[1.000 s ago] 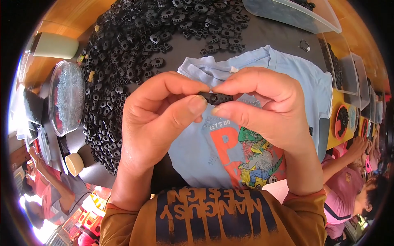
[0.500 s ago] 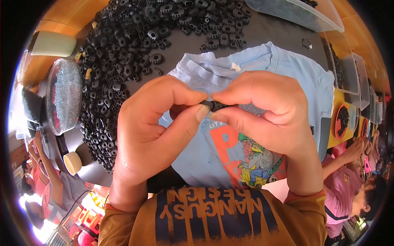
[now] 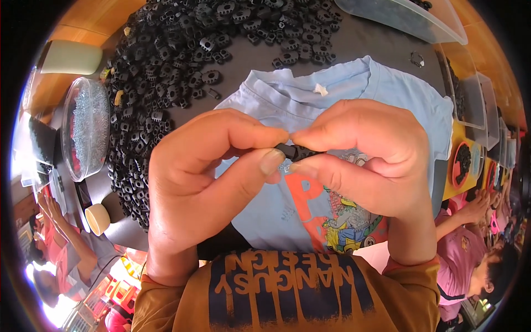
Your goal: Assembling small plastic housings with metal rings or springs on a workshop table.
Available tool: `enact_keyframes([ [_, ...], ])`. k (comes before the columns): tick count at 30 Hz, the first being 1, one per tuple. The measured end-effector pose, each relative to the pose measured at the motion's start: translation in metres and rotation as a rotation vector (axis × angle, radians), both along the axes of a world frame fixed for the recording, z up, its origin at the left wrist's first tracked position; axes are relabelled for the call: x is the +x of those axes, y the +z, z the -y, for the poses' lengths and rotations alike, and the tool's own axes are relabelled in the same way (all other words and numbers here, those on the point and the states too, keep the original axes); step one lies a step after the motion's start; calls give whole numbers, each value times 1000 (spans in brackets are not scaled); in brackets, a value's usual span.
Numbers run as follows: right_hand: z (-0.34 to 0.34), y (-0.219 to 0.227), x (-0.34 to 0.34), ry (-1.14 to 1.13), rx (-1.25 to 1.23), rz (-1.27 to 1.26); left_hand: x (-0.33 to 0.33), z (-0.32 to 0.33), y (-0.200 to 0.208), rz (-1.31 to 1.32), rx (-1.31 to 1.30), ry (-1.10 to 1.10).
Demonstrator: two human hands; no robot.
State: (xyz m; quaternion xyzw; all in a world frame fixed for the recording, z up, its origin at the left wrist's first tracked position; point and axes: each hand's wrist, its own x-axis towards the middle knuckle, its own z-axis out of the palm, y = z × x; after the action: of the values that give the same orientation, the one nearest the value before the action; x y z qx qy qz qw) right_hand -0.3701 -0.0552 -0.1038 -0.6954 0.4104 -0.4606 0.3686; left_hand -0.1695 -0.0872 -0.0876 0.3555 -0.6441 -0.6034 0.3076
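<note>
Pinching: left hand and right hand, each grip clamped on one end of a small black plastic piece. Piece held above light-blue T-shirt; toothed black parts heaped on surface beyond.

Own left hand: one
Own right hand: one
Held black plastic piece: at least one; whether it is two parts joined, cannot be told
Loose black toothed pieces: many dozens, heaped too thickly to count
Light-blue printed T-shirt: one
White neck tag: one
Small dark ring: one
Clear round tub: one
Silvery pieces: many, too fine to count
Pale cylindrical container: one
Cream cup: one
Upper-right clear bin: one
Right-edge clear bins: at least two, overlapping
Red-rimmed round dishes: two
Co-workers: at least two, one at each side
</note>
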Motion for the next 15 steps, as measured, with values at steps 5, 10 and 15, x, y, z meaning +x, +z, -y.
enact_keyframes([
  [5, -6, 4, 2, -49, 25, -42, -3, -5, -5, 144, -278, 3],
  [10, -6, 3, 2, -74, 34, -70, -7, -3, -10, 195, -554, 14],
  [15, -9, 2, 7, -136, 379, 361, -12, -7, -9, 184, -584, 40],
])
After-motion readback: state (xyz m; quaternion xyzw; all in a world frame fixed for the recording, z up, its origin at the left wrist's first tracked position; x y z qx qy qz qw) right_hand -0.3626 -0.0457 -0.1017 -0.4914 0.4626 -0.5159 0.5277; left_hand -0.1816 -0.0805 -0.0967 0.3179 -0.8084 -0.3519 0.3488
